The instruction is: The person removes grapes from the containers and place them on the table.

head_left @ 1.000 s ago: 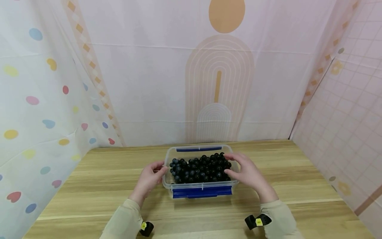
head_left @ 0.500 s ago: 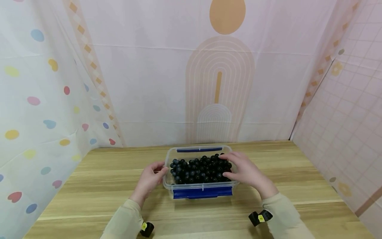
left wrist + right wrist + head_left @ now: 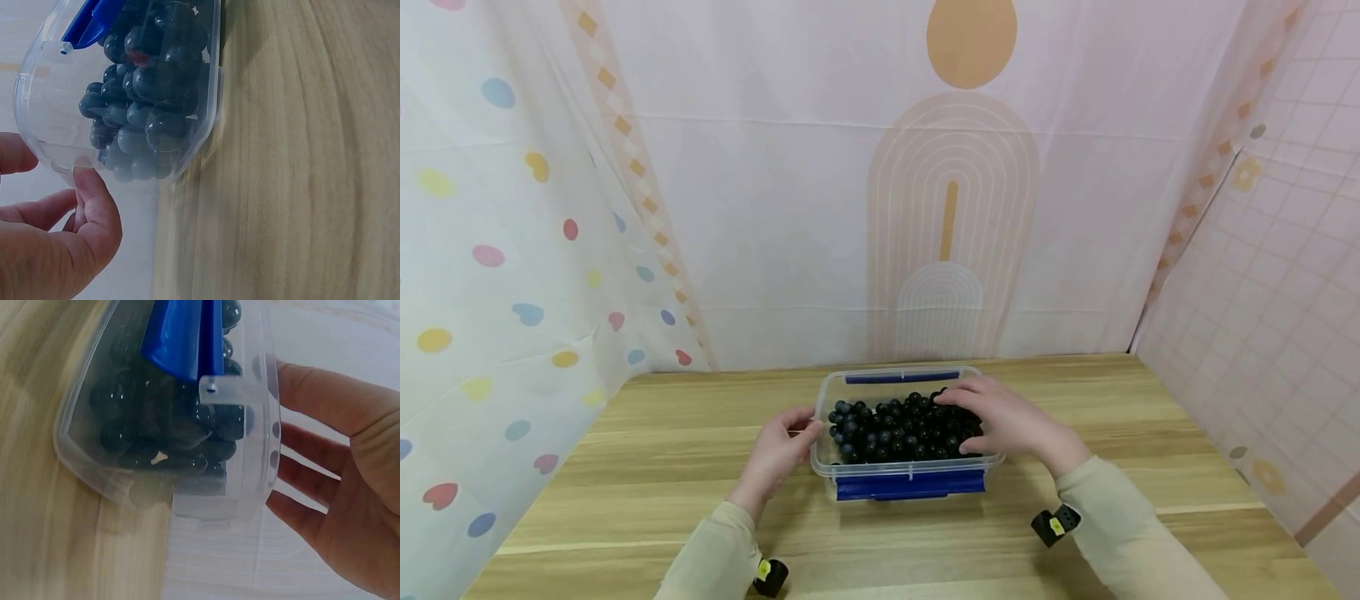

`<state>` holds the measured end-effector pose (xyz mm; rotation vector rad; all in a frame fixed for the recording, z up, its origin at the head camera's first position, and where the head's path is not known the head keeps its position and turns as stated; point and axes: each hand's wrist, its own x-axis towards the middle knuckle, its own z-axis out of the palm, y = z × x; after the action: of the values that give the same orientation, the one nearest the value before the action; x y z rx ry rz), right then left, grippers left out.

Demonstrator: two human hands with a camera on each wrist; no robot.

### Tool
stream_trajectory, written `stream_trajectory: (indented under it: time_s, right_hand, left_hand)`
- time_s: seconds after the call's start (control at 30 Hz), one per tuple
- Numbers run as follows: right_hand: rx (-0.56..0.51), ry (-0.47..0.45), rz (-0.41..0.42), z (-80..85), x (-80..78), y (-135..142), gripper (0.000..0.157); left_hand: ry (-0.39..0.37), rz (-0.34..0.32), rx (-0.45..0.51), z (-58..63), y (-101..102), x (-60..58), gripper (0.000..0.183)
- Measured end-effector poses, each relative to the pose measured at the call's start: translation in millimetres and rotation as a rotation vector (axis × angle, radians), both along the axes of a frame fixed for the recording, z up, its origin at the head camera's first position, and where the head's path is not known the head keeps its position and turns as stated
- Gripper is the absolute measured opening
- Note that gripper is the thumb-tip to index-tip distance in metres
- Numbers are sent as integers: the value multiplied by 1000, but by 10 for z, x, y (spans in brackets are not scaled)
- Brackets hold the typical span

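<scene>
A clear plastic food container [image 3: 826, 468] with blue clips stands on the wooden table, its top uncovered. Inside lies a heap of black grapes [image 3: 887, 433], seen through the wall in both wrist views. My left hand [image 3: 781, 446] holds the container's left side at the rim, thumb on top; in the left wrist view a bent finger [image 3: 97, 203] presses the outer wall. From the right, my right hand [image 3: 1007, 417] reaches over the rim, thumb and fingers spread apart above the grapes at that end. Its fingertips are partly hidden behind the rim in the right wrist view.
The wooden table [image 3: 925, 550] runs back to a pale patterned curtain [image 3: 775, 250]. More cloth hangs on the left with coloured dots and on the right with a grid. A black wrist camera [image 3: 770, 577] sits at each sleeve.
My right hand has moved left and inward, from the container's right rim to over the grapes. The left hand keeps its place on the left rim.
</scene>
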<state>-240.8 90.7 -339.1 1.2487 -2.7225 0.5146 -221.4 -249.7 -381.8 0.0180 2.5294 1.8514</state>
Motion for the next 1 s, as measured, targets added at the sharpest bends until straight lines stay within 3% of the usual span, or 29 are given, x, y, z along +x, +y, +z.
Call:
stream_trajectory:
  time_s: [0.3, 0.67, 1.0]
  right_hand:
    - [131, 6, 101, 40, -49, -71, 67]
    - [240, 29, 152, 65, -109, -208, 70]
    - [332, 6, 146, 112, -125, -301, 72]
  left_hand:
    - [-9, 5, -50, 0, -23, -16, 40]
    - [2, 18, -58, -21, -17, -39, 39]
    - [1, 3, -73, -13, -26, -39, 41]
